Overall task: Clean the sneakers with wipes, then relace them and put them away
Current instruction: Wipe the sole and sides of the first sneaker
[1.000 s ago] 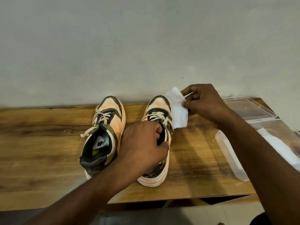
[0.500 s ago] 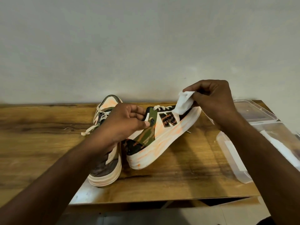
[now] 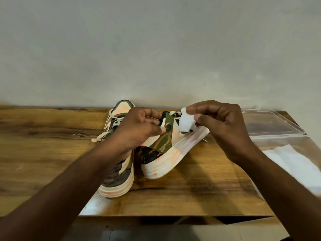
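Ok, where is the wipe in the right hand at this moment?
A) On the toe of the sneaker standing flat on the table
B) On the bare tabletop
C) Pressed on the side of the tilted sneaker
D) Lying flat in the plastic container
C: the right hand pinches the bunched wipe against the side of the tilted sneaker, which the left hand grips at the collar.

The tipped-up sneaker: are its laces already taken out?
No, the tipped-up sneaker still has pale laces showing at its top, beside the wipe pinched in the right hand.
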Demonstrator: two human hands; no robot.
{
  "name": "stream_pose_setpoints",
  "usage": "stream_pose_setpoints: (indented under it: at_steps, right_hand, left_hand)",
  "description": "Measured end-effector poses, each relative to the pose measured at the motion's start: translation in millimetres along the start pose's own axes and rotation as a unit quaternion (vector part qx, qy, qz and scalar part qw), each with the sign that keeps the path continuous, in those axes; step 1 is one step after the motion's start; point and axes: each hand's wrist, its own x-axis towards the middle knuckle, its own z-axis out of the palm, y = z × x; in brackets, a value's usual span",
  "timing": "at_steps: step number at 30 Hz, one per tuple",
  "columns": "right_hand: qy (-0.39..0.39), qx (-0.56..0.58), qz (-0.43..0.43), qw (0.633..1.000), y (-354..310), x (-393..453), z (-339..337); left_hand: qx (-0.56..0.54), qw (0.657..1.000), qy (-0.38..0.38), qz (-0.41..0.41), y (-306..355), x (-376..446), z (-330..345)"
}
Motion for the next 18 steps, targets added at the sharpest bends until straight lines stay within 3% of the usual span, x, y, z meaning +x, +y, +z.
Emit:
stream_pose_setpoints:
  at_steps: [6, 13, 18]
  right_hand:
    - [0.001, -0.102, -0.014, 0.995, 4.9, 0.9, 4.9]
    - [0.023, -0.261, -0.078, 0.962, 17.8, -2.8, 14.8]
    - [0.012, -0.272, -0.083, 0.959, 19.4, -5.3, 20.8]
  left_hand:
    - [-0.014, 0.999, 0.041, 0.012, -3.6, 6.5, 1.1]
    - [-0.005, 1.000, 0.010, -0.029, -1.2, 13.0, -5.3]
    - [-0.013, 0.999, 0.012, -0.032, -3.5, 15.3, -6.2]
